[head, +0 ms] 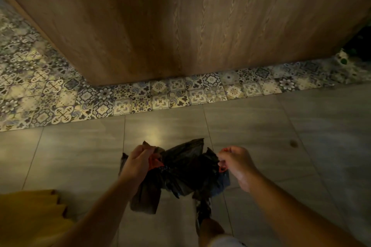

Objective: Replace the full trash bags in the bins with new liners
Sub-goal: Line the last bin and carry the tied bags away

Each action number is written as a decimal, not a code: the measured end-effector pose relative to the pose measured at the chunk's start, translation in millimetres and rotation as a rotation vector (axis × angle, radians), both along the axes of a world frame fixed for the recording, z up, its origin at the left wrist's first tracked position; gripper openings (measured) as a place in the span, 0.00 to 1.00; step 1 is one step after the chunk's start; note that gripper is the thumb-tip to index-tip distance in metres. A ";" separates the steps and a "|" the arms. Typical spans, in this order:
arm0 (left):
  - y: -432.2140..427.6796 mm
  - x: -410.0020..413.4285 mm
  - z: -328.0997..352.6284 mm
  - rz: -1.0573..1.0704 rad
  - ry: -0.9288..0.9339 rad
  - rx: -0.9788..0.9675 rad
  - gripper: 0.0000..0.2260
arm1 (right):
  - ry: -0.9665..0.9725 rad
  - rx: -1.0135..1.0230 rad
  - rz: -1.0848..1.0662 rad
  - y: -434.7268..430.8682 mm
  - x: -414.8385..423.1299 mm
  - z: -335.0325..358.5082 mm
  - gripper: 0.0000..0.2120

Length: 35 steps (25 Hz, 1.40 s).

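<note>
Plastic of a black trash bag [180, 166] hung crumpled and bunched between the person's two hands, over the near middle of the grey floor tiles [261, 126]; whether its lowest folds touched the floor could not be told. The left hand [138, 163] was closed around the bag's gathered rim on that side, fingers curled over the plastic, with a loop of red cord showing just beside its palm. The right hand [236, 163] was also closed, its fingertips pinching the red drawstring [222, 169] at the bag's opposite rim, so that the mouth of the bag was stretched between the two hands. Both bare forearms reached in from the near edge of the floor. Beneath the bag, a leg [208, 226] and a dark shoe stood on the grey tiles. A small dark spot [293, 143] marked the floor to the right, well apart from the bag. A band of patterned tiles [140, 96] ran along the far edge of the grey tiles, and a wooden panel [200, 25] rose from that band. A yellow stepped object [30, 216], dim and unclear, sat at the near left corner.
</note>
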<state>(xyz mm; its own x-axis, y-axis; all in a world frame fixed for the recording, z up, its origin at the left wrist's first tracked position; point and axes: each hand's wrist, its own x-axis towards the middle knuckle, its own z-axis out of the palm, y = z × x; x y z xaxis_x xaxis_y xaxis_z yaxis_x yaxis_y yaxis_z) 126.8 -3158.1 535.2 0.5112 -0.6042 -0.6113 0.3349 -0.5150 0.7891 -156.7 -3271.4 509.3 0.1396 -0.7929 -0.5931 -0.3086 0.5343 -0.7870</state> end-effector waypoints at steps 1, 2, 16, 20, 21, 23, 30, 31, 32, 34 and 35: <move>-22.4 8.2 2.9 -0.002 -0.007 0.008 0.05 | -0.002 0.003 0.005 -24.9 11.5 -2.9 0.08; -49.0 17.3 6.4 -0.009 -0.015 0.007 0.06 | -0.002 0.005 0.021 -54.8 23.7 -4.2 0.07; -336.6 161.6 0.3 -0.061 0.055 0.036 0.07 | 0.148 -0.023 0.065 -353.1 184.2 1.7 0.05; -411.3 200.2 -12.3 -0.153 0.067 0.066 0.08 | 0.184 -0.010 0.068 -424.3 234.3 -2.5 0.05; -429.8 209.7 -14.2 -0.156 0.056 0.077 0.07 | 0.191 -0.017 0.050 -441.8 244.2 -1.2 0.06; -466.1 228.1 -20.4 -0.174 0.028 0.107 0.06 | 0.213 -0.035 0.042 -475.9 261.4 0.4 0.08; -581.9 277.4 -54.6 -0.298 -0.176 0.279 0.02 | 0.265 -0.027 0.137 -593.9 301.7 -28.2 0.10; -596.6 283.2 -61.3 -0.306 -0.200 0.303 0.03 | 0.267 -0.011 0.175 -609.7 306.6 -34.9 0.10; -612.6 288.1 -67.9 -0.317 -0.231 0.331 0.03 | 0.265 0.011 0.223 -627.3 311.8 -43.2 0.10; -637.4 295.9 -76.6 -0.346 -0.308 0.384 0.03 | 0.254 0.067 0.302 -654.4 322.8 -59.6 0.09; -650.0 300.0 -82.9 -0.352 -0.341 0.403 0.03 | 0.255 0.091 0.328 -668.2 328.1 -69.2 0.09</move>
<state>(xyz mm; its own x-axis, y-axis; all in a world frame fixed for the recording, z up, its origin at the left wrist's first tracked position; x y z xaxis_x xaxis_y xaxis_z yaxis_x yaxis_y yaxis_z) 426.8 -3808.1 452.3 0.5299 -0.5279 -0.6637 -0.1442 -0.8273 0.5429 171.5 -3939.6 440.1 0.2157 -0.6741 -0.7065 -0.6522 0.4391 -0.6180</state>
